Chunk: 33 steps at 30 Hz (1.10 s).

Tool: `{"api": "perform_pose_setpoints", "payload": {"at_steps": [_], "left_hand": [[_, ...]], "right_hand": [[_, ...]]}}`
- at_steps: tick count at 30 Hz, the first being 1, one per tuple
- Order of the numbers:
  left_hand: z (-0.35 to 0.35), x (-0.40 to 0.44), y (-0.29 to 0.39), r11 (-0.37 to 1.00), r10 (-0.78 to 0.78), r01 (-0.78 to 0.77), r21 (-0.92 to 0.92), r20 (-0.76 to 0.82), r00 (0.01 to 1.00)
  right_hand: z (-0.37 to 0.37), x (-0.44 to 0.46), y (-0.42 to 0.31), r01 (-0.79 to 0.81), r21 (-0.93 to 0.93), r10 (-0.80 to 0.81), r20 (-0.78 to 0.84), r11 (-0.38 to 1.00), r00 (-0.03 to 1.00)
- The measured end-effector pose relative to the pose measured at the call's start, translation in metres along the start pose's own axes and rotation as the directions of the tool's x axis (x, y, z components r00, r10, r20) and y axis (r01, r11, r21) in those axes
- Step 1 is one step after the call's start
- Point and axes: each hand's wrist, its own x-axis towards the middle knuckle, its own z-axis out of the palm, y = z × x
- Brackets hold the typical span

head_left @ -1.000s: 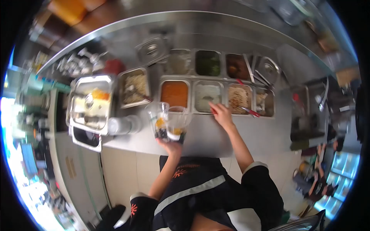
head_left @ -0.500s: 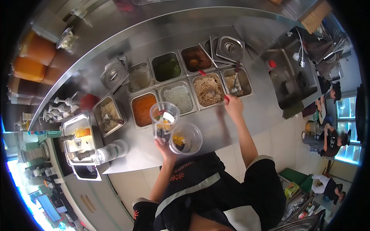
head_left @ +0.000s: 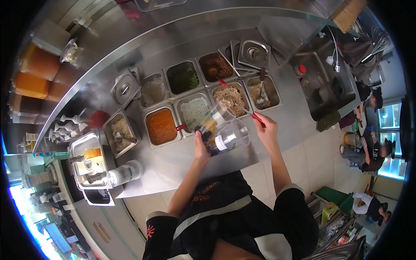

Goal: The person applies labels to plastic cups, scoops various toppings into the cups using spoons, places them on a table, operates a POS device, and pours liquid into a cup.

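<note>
Counter: stainless steel (head_left: pixel 299 117) is running beneath the hands, with food pans sitting along it.
Far cup: this clear cup (head_left: pixel 219 116) is leaning over the counter, its long axis slanting from base at lower left to mouth at upper right; its mouth is pointing over the tan, bean-like pieces (head_left: pixel 236 97).
Near cup: a second clear cup (head_left: pixel 234 135) is lying closer to the body, tilting more flatly, its mouth pointing right.
Left hand: this hand (head_left: pixel 201 148) is gripping the cups near their bases, partly closing around them; some fingers are hiding behind the plastic.
Spoon: its red handle (head_left: pixel 258 119) is slanting from the right hand up and left toward the far cup; the bowl is blurring.
Right hand: this hand (head_left: pixel 268 130) is clenching the handle's end, fingers curling fully.
Neighbouring pans: white pieces (head_left: pixel 193 109) and orange filling (head_left: pixel 161 126) are sitting to the left.
Far right: a sink (head_left: pixel 310 56) is adjoining the counter.
</note>
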Motion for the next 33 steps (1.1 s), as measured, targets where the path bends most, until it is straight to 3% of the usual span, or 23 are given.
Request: {"api": "perform_pose_setpoints", "payload": {"at_steps": [2, 4, 5, 6, 8, 10, 12, 14, 16, 18, 19, 21, 22, 24, 26, 28, 29, 31, 32, 33], "left_hand": [[-0.001, 0.011, -0.001, 0.999, -0.043, 0.043, -0.01, 0.008, 0.999], [-0.005, 0.015, -0.003, 0.996, -0.09, 0.09, -0.018, 0.018, 0.996], [-0.008, 0.015, -0.003, 0.997, -0.075, 0.076, -0.025, 0.05, 0.996], [-0.011, 0.015, -0.003, 0.998, -0.06, 0.062, -0.03, 0.082, 0.995], [-0.003, 0.008, 0.005, 0.995, -0.024, 0.033, -0.095, 0.093, 0.995], [0.013, -0.007, 0.019, 0.993, 0.05, -0.058, -0.099, -0.08, 0.995], [-0.015, 0.013, 0.008, 0.988, 0.103, -0.108, -0.107, -0.055, 0.993], [-0.02, 0.023, 0.006, 0.958, 0.287, -0.288, -0.003, -0.067, 0.955], [-0.011, 0.025, 0.006, 0.939, 0.337, -0.341, -0.04, -0.074, 0.939], [0.014, 0.017, 0.015, 0.84, 0.542, -0.526, 0.13, -0.245, 0.804], [0.024, 0.014, 0.019, 0.845, 0.535, -0.515, 0.146, -0.263, 0.803], [0.033, 0.023, 0.015, 0.836, 0.545, -0.532, 0.133, -0.308, 0.78], [0.036, 0.027, 0.014, 0.828, 0.552, -0.548, 0.123, -0.352, 0.756], [0.037, 0.034, 0.013, 0.841, 0.527, -0.538, 0.064, -0.323, 0.786], [0.05, 0.029, 0.017, 0.895, 0.385, -0.437, -0.088, -0.341, 0.857], [0.031, 0.04, 0.011, 0.919, 0.34, -0.377, -0.12, -0.244, 0.908], [0.023, 0.043, 0.01, 0.938, 0.295, -0.316, -0.143, -0.149, 0.944], [0.029, 0.021, 0.02, 0.947, 0.289, -0.293, -0.133, -0.052, 0.956], [0.033, 0.006, 0.025, 0.953, 0.28, -0.275, -0.125, 0.029, 0.959], [0.036, -0.01, 0.03, 0.955, 0.275, -0.253, -0.154, 0.149, 0.95]], "right_hand": [[0.0, 0.0, 0.007, -0.038, 0.022, 0.038, -0.005, 0.999, 0.999], [0.017, 0.002, 0.033, 0.047, -0.103, -0.064, -0.166, 0.994, 0.984], [0.028, 0.001, 0.049, 0.036, -0.249, -0.07, -0.129, 0.968, 0.989], [0.041, -0.002, 0.06, 0.035, -0.248, -0.069, -0.13, 0.968, 0.989], [0.067, -0.005, 0.072, -0.051, -0.598, 0.128, 0.087, 0.8, 0.988], [0.079, -0.006, 0.08, -0.12, -0.513, 0.172, 0.055, 0.85, 0.983], [0.08, -0.005, 0.083, -0.187, -0.422, 0.222, 0.034, 0.887, 0.975], [0.067, 0.0, 0.076, -0.419, -0.118, 0.419, -0.03, 0.9, 0.908], [0.048, 0.001, 0.053, -0.443, -0.058, 0.441, -0.041, 0.895, 0.896], [0.03, -0.005, 0.029, -0.257, 0.07, 0.265, -0.137, 0.964, 0.955], [0.02, -0.007, 0.014, -0.253, 0.068, 0.26, -0.137, 0.965, 0.956], [0.003, -0.016, -0.012, 0.141, -0.139, -0.152, -0.073, 0.98, 0.986], [-0.002, -0.021, -0.015, 0.147, -0.141, -0.159, -0.074, 0.979, 0.985], [-0.012, -0.027, -0.018, 0.186, -0.194, -0.197, -0.043, 0.963, 0.979], [-0.009, -0.022, -0.021, 0.104, -0.12, -0.12, -0.139, 0.987, 0.983], [0.006, -0.02, 0.001, -0.095, 0.171, 0.139, -0.269, 0.981, 0.953], [0.018, -0.02, 0.018, -0.11, 0.201, 0.162, -0.264, 0.973, 0.951], [0.046, -0.026, 0.058, -0.231, 0.096, 0.244, -0.159, 0.968, 0.957], [0.045, -0.025, 0.047, -0.231, 0.091, 0.245, -0.188, 0.969, 0.951], [0.047, -0.026, 0.035, -0.313, -0.092, 0.299, -0.14, 0.945, 0.944]]}}
